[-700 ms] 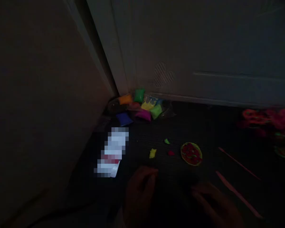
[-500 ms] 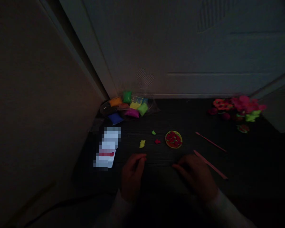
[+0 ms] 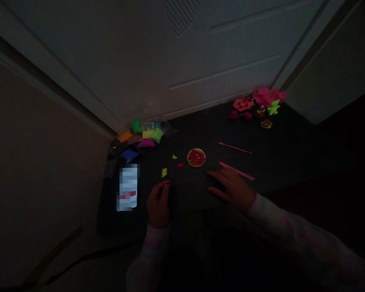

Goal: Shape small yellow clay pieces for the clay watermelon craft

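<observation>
My left hand [image 3: 158, 205] is at the table's front edge, thumb and forefinger pinched together. A reddish tint shows at its fingertips, but what they hold is too dark to make out. My right hand [image 3: 232, 188] is open above the table, fingers apart, close to a tiny red bit [image 3: 203, 180]. Beyond it lies a round clay pizza [image 3: 196, 157] with a yellow rim and red and green topping. Left of the pizza are small lumps of clay: a red one [image 3: 180, 165], a green one [image 3: 174, 157] and a yellow one [image 3: 164, 172].
A pink modelling knife [image 3: 237, 171] and a thinner pink stick [image 3: 235, 147] lie right of the pizza. Colourful clay packets [image 3: 146, 142] are at back left, a lit phone [image 3: 128, 187] before them. Pink, orange and green clay figures [image 3: 266, 97] stand at back right.
The view has swung to the right and tilted. My right hand has opened from its curled pose, and a tiny red bit shows beside it. My left hand keeps its pinch.
</observation>
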Available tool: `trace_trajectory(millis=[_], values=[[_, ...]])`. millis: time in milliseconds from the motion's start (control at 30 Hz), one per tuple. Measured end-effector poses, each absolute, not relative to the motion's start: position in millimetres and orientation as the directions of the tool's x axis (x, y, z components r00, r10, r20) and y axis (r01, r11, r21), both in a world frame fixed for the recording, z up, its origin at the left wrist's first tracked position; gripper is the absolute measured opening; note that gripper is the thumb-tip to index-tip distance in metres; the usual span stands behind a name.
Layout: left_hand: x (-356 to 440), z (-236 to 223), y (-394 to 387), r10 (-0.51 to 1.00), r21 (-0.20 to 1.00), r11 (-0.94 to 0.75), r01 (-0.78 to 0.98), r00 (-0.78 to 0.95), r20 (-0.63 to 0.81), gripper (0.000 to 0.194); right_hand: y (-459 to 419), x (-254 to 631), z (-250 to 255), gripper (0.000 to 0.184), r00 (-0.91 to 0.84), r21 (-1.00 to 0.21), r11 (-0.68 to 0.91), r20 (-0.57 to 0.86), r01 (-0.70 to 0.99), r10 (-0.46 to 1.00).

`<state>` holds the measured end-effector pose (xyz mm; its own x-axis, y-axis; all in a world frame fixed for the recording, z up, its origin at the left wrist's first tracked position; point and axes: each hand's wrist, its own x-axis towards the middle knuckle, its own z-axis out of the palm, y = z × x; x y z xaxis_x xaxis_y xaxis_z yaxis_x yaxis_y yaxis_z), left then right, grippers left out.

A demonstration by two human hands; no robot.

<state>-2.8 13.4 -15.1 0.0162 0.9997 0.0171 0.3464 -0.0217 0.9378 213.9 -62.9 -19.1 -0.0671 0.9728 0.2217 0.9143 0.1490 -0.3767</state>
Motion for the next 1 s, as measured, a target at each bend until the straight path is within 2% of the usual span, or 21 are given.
trace_trajectory(millis=[133, 267, 467, 633, 733, 900, 1000], values=[[-1.5, -13.5, 14.1, 0.998, 0.921, -0.058, 0.384, 0.042, 0.045, 0.019, -69.8, 214.2, -17.4, 0.047, -0.220, -0.214, 0.264, 0.208, 0.941, 0.953], [-0.9, -13.1, 14.3, 0.997, 0.918, -0.069, 0.390, 0.054, 0.052, 0.019, -69.6, 210.5, -16.4, 0.048, -0.237, -0.135, 0.264, 0.190, 0.955, 0.953], [0.0, -13.6, 13.5, 0.997, 0.917, -0.078, 0.392, 0.057, 0.060, 0.018, -69.8, 209.3, -17.1, 0.043, -0.283, -0.119, 0.309, 0.193, 0.943, 0.939], [-0.3, -13.1, 14.0, 0.996, 0.914, -0.083, 0.396, 0.064, 0.062, 0.018, -68.7, 208.0, -16.0, 0.047, -0.215, -0.135, 0.243, 0.194, 0.961, 0.957], [-0.6, -13.5, 14.2, 0.996, 0.913, -0.084, 0.399, 0.063, 0.063, 0.017, -68.9, 206.6, -15.6, 0.042, -0.270, -0.142, 0.297, 0.186, 0.944, 0.945], [-0.5, -13.7, 13.6, 0.996, 0.912, -0.082, 0.402, 0.064, 0.061, 0.017, -68.6, 206.3, -15.0, 0.046, -0.188, -0.139, 0.216, 0.191, 0.966, 0.963], [-0.6, -13.8, 13.3, 0.996, 0.911, -0.085, 0.404, 0.068, 0.063, 0.018, -68.5, 206.4, -14.1, 0.041, -0.246, -0.146, 0.273, 0.182, 0.951, 0.952]])
